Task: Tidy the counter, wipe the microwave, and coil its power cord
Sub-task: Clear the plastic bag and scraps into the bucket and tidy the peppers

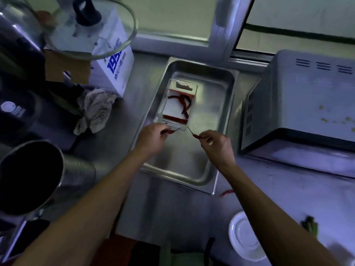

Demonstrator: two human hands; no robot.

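Observation:
A steel tray (217, 96) lies on the counter. In it stands a clear plastic box (177, 104) holding several dried red chillies. My left hand (151, 140) pinches a dried red chilli (172, 131) just at the box's near edge. My right hand (217, 146) pinches another dried chilli (194, 134) over the tray. A grey microwave (299, 104) stands to the right, with crumbs on its top. One more chilli (226, 193) lies on the counter beside the tray's near right corner. A crumpled cloth (96, 110) rests left of the tray.
A white and blue carton (115, 68) stands at the back left, with a glass lid (86, 27) above it. A large metal pot (30, 177) is at the left. A white lid (244, 237) and a green scrap (310, 226) lie near the front right.

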